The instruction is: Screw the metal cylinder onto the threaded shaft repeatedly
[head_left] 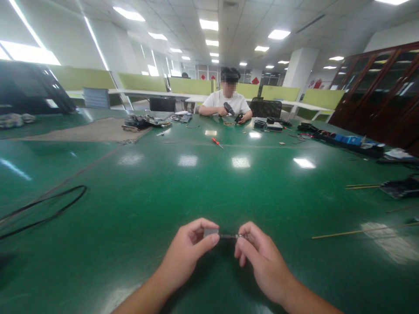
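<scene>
Just above the green tabletop, my left hand pinches a small grey block between thumb and fingers. A thin dark rod runs from beside the block across to my right hand. Its metallic end is gripped between my right thumb and forefinger, while the other fingers curl loosely below. Whether the rod is fixed to the block or only touches it, I cannot tell.
A black cable loop lies at left. Thin brass-coloured rods lie at right. Farther off is an orange screwdriver. Across the table sits a person holding a power drill. Electronic parts are piled at far left.
</scene>
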Demonstrator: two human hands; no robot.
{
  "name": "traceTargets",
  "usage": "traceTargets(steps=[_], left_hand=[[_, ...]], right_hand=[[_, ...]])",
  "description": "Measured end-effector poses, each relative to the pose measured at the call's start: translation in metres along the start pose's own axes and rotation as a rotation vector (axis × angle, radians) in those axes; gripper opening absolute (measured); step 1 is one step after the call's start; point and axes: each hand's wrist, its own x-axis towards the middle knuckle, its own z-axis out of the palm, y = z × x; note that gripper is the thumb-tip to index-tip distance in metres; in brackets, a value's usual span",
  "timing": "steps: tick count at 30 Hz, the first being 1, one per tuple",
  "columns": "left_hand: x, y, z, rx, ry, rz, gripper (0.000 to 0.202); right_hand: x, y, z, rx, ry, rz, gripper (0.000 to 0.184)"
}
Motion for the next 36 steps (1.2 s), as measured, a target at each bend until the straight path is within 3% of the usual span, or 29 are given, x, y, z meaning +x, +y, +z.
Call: traceTargets(steps=[23,31,36], left_hand=[[0.0011,-0.0021,-0.0014,0.011,0.020,-0.003,0.031],[0.0012,-0.0028,-0.0009,-0.005,0.031,-0.024,0.033],[0.0032,-0.0026,0.0022,-0.082,0.113,0.006,0.031]], right_hand=[[0.0001,-0.0003,-0.0003,0.018,0.017,-0.001,0.025],[-0.0005,0.0024,-0.0061,0.087,0.203,-0.022,0.034],[0.0040,0.0038,-0.0066,0.149,0.230,0.002,0.049]])
